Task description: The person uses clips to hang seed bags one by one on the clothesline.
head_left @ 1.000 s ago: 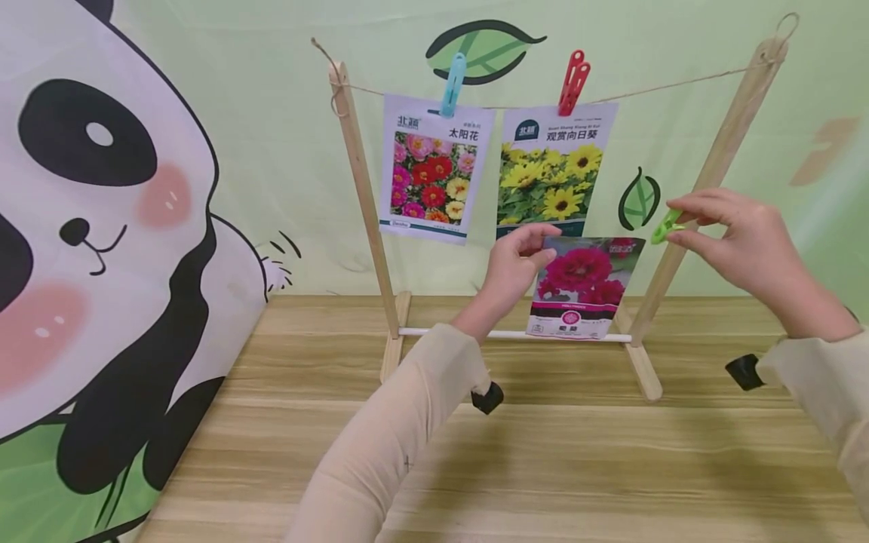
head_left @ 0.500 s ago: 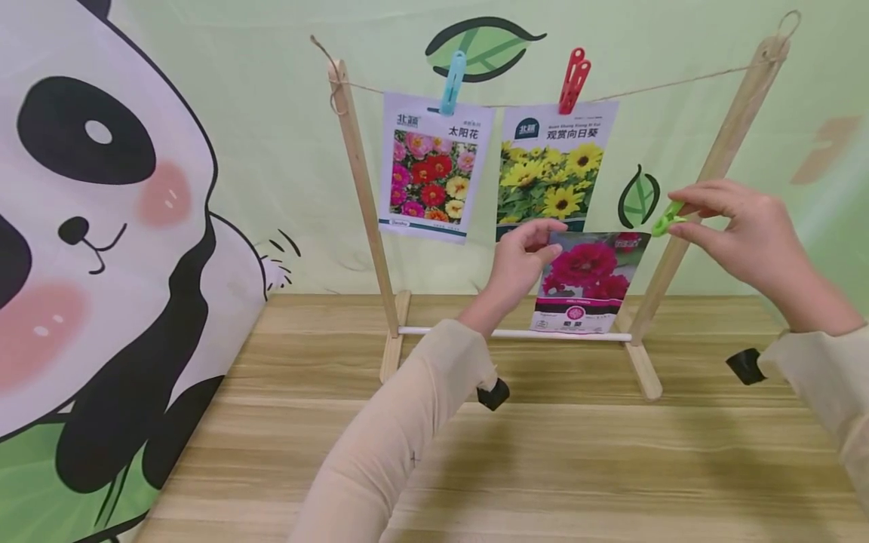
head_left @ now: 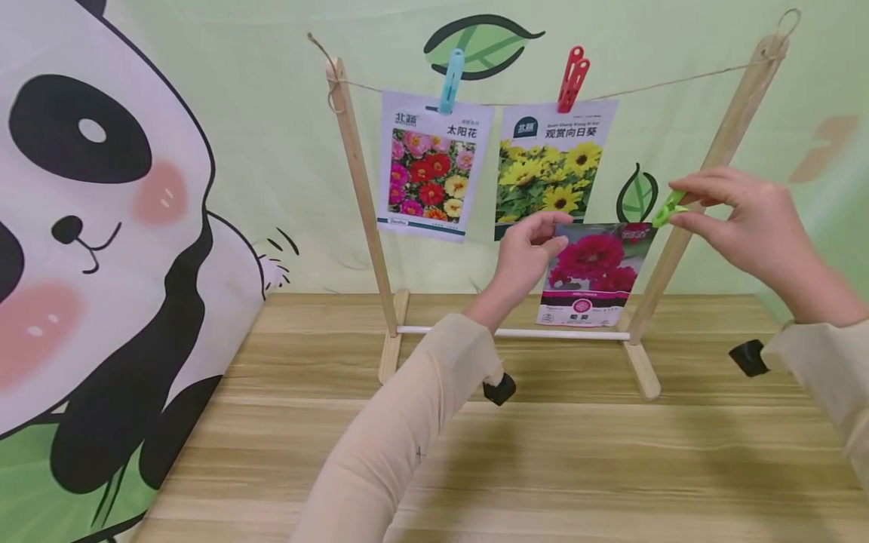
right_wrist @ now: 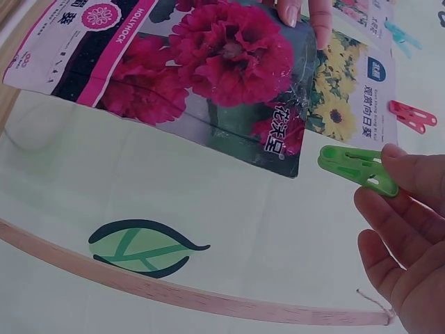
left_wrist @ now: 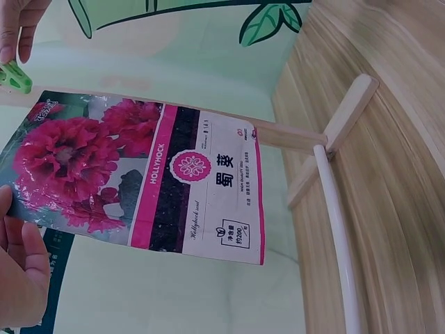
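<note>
My left hand [head_left: 526, 253] pinches a hollyhock seed packet [head_left: 597, 264] by its upper left corner, below the string. The packet has a magenta flower on top and a white lower part; the left wrist view shows its printed front [left_wrist: 139, 174]. Between thumb and fingers, my right hand [head_left: 740, 226] grips a green clothespin [right_wrist: 354, 167] close to the packet's upper right corner. In the right wrist view a small gap separates clothespin and packet. Behind, a sunflower packet [head_left: 550, 166] hangs under a red clothespin [head_left: 573, 79], its lower part overlapped by my left hand and the held packet.
A wooden stand [head_left: 360, 188] carries a twine line [head_left: 679, 78] between two posts, with a white bar [head_left: 563, 334] low down. A packet of mixed flowers [head_left: 434, 166] hangs at left from a blue clothespin [head_left: 451, 81]. Behind is a panda-printed backdrop [head_left: 285, 151]; below, a wood-grain table [head_left: 577, 467].
My left hand has raised the hollyhock packet slightly and shifted it right. My right hand has moved up a little with the green clothespin, now nearer the packet's corner.
</note>
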`<state>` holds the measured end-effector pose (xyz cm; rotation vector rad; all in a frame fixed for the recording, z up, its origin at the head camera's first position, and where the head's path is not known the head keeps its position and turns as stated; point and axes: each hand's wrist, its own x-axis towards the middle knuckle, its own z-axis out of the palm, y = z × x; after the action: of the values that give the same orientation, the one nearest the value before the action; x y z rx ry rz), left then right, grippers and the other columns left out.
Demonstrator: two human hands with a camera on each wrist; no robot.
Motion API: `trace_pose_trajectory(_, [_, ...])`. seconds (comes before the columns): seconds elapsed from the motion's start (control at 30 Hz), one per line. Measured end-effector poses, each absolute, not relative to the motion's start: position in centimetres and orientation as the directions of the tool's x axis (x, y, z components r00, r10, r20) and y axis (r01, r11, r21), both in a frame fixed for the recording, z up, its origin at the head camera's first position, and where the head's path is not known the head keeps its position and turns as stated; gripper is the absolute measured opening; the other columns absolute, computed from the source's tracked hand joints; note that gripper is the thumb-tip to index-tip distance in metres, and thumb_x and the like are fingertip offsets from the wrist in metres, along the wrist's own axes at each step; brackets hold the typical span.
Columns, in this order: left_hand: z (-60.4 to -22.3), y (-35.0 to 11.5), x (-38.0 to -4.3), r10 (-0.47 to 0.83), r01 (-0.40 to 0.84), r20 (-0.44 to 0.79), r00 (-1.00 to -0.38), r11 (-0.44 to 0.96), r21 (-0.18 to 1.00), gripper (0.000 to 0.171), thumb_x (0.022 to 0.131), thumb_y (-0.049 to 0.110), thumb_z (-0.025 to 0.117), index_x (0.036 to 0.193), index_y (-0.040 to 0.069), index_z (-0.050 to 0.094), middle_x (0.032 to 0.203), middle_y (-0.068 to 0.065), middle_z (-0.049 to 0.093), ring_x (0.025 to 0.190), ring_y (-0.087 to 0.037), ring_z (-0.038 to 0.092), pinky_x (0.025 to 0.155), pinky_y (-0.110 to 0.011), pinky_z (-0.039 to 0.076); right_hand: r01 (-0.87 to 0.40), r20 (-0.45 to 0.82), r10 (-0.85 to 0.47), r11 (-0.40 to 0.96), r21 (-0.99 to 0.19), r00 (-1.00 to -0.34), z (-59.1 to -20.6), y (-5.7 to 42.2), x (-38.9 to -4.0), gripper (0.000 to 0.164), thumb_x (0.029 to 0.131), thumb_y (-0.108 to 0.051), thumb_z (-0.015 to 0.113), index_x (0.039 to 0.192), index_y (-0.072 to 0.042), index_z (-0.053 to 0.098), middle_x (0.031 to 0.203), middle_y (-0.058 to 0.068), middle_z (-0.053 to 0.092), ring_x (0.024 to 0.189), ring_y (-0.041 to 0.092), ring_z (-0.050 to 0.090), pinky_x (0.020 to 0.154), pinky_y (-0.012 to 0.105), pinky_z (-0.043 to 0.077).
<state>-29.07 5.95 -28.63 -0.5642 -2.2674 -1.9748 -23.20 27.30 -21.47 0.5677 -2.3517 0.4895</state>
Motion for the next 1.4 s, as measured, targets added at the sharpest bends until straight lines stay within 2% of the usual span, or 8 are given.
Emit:
trace_pose_trajectory(0.3, [-28.3,6.3,-29.2,0.209,0.326,0.302,-0.930,0.091,0.941,0.021,0.084,0.008,0.057,0.104,0.014,0.062,0.093,-0.003,0.064,0.079,-0.007,0.056,0.068,-0.013,0.046,-0.484,0.655,-0.251,0.852,-0.200,-0.713,-21.0,27.3,-23.2,0.036,0.075,-0.004,0.068,0.110,-0.005,0.062,0.098,0.009,0.061,0.079,-0.024,0.033,0.057,0.007,0.031])
trace_pose_trajectory(0.4, [-28.2,6.5,-29.3,0.203,0.323,0.300,-0.932,0.090,0.942,0.020,0.084,0.009,0.057,0.103,0.015,0.062,0.092,-0.002,0.064,0.078,-0.007,0.055,0.067,-0.013,0.046,-0.483,0.654,-0.243,0.849,-0.214,-0.716,-20.8,27.3,-23.2,0.035,0.075,-0.006,0.068,0.110,-0.006,0.062,0.097,-0.013,0.058,0.080,-0.023,0.033,0.059,0.008,0.031])
trace_pose_trajectory(0.5, [-28.1,6.7,-29.4,0.199,0.324,0.302,-0.932,0.087,0.942,0.020,0.084,0.009,0.057,0.103,0.015,0.062,0.091,-0.003,0.064,0.077,-0.008,0.055,0.067,-0.013,0.046,-0.493,0.663,-0.240,0.841,-0.223,-0.709,-20.7,27.2,-23.2,0.035,0.075,-0.006,0.068,0.109,-0.007,0.063,0.094,-0.037,0.042,0.081,-0.023,0.035,0.058,0.007,0.031])
trace_pose_trajectory(0.63, [-27.9,6.8,-29.4,0.194,0.324,0.303,-0.933,0.088,0.942,0.021,0.084,0.009,0.058,0.104,0.014,0.062,0.091,-0.003,0.063,0.076,-0.008,0.055,0.066,-0.012,0.046,-0.518,0.681,-0.253,0.828,-0.215,-0.687,-20.5,27.2,-23.2,0.034,0.074,-0.004,0.069,0.107,-0.005,0.063,0.092,-0.046,0.033,0.082,-0.024,0.035,0.057,0.006,0.030])
trace_pose_trajectory(0.9, [-26.1,6.6,-27.9,0.195,0.300,0.282,-0.939,0.069,0.951,0.022,0.085,0.005,0.055,0.106,0.008,0.061,0.091,-0.007,0.062,0.074,-0.008,0.053,0.064,-0.012,0.045,-0.529,0.696,-0.266,0.827,-0.191,-0.667,-20.0,27.1,-23.2,0.035,0.073,-0.003,0.069,0.107,-0.005,0.063,0.095,-0.038,0.039,0.084,-0.021,0.034,0.056,0.006,0.030])
trace_pose_trajectory(1.13, [-26.1,7.1,-28.3,0.187,0.298,0.281,-0.941,0.069,0.952,0.023,0.085,0.007,0.056,0.106,0.011,0.061,0.090,-0.005,0.063,0.075,-0.007,0.055,0.064,-0.012,0.045,-0.527,0.697,-0.285,0.836,-0.154,-0.657,-19.4,26.7,-23.2,0.035,0.073,-0.003,0.069,0.107,-0.003,0.063,0.096,0.009,0.063,0.083,-0.022,0.031,0.056,0.005,0.029])
trace_pose_trajectory(1.23, [-26.7,7.4,-29.2,0.190,0.308,0.292,-0.937,0.059,0.950,0.023,0.084,0.008,0.057,0.107,0.012,0.061,0.090,-0.004,0.063,0.075,-0.007,0.055,0.064,-0.012,0.046,-0.525,0.698,-0.286,0.837,-0.151,-0.657,-19.3,26.7,-23.2,0.035,0.073,-0.002,0.069,0.107,-0.003,0.063,0.095,0.011,0.062,0.082,-0.022,0.031,0.055,0.006,0.028])
trace_pose_trajectory(1.4, [-26.9,7.7,-29.7,0.182,0.316,0.301,-0.936,0.061,0.947,0.021,0.084,0.009,0.057,0.104,0.015,0.062,0.088,-0.003,0.062,0.073,-0.006,0.055,0.063,-0.012,0.046,-0.544,0.713,-0.288,0.824,-0.155,-0.639,-19.1,26.7,-23.4,0.034,0.072,-0.001,0.069,0.106,-0.003,0.063,0.094,-0.033,0.048,0.081,-0.021,0.033,0.055,0.006,0.028])
